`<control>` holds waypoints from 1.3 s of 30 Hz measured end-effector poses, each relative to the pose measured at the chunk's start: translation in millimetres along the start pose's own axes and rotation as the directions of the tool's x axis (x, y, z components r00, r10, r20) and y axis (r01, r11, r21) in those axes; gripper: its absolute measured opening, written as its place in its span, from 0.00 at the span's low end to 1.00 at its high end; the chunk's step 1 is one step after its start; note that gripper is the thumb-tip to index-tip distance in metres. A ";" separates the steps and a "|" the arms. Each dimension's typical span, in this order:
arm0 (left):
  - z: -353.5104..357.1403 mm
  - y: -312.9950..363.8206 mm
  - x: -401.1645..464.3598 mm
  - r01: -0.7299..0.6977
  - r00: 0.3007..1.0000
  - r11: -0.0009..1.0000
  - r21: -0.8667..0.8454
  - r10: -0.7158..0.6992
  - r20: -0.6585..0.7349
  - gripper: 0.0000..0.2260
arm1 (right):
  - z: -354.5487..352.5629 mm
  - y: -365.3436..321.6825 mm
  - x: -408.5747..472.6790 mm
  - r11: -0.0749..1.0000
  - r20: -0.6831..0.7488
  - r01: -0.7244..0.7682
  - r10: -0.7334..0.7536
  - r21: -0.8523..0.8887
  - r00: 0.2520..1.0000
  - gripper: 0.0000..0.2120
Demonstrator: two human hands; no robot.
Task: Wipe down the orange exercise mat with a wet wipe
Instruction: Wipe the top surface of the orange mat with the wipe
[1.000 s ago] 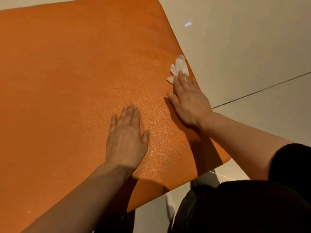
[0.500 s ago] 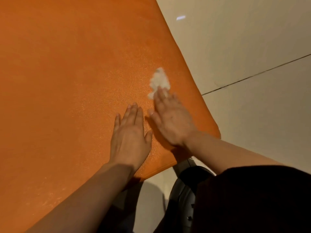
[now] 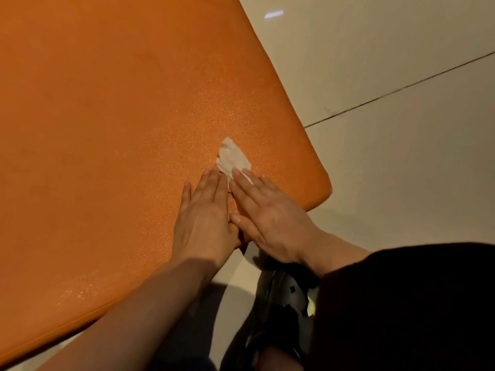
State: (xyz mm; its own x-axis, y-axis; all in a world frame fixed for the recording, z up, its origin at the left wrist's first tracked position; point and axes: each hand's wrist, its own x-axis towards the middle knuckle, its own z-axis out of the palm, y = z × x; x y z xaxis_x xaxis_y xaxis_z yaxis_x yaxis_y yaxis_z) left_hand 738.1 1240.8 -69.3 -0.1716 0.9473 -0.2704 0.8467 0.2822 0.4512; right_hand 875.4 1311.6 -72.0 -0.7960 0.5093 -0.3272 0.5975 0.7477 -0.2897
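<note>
Wiping near the mat's (image 3: 120,129) near right corner. Wipe (image 3: 232,158) crumpled flat on the mat, pinned under the straight fingertips (image 3: 238,174) of the right hand (image 3: 270,212), most of it poking out ahead of them, away from the body. Right grip released, pressing, not clenched. Left hand (image 3: 206,218) likewise flat and released, palm down just beside the right, thumbs touching, fingertips close to the wipe's near edge. Wipe's long axis running roughly up the mat. Right hand nearer, so probably the one to push on. Pale floor (image 3: 401,156) beyond the edge.
</note>
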 end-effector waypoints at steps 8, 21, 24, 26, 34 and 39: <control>12.5 3.4 -25.2 -0.040 0.999 0.999 -0.017 0.040 0.005 0.31 | -3.4 -11.8 -24.2 0.942 0.024 -0.319 0.318 0.100 0.948 0.42; 16.5 18.7 -14.8 -0.214 0.977 0.976 0.027 0.214 -0.018 0.27 | -4.1 -18.2 -72.4 0.858 0.174 -0.506 0.486 0.094 0.856 0.32; 19.4 28.9 -1.0 -0.246 0.969 0.968 0.053 0.245 0.021 0.28 | -1.0 -19.7 -75.1 0.835 0.143 -0.529 0.511 0.150 0.848 0.31; 20.4 34.3 6.8 -0.251 0.968 0.964 0.083 0.248 0.042 0.28 | -0.3 -8.2 -75.6 0.787 0.111 -0.582 0.572 0.206 0.813 0.32; 19.5 41.2 34.0 -0.187 0.977 0.960 0.209 0.159 0.143 0.31 | 7.6 26.9 -61.7 0.791 0.025 -0.560 0.572 0.246 0.820 0.31; 25.3 40.8 38.0 -0.186 0.973 0.936 0.298 0.133 0.191 0.32 | 7.0 39.3 -58.4 0.849 0.010 -0.489 0.497 0.200 0.868 0.31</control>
State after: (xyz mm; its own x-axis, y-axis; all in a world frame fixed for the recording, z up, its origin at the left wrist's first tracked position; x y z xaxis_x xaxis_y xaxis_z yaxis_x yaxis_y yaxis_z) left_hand 778.8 1284.5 -82.7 0.0415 0.9300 -0.3653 0.9747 0.0426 0.2193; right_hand 946.1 1308.3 -70.5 -0.3927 0.8091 -0.4373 0.9158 0.3006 -0.2662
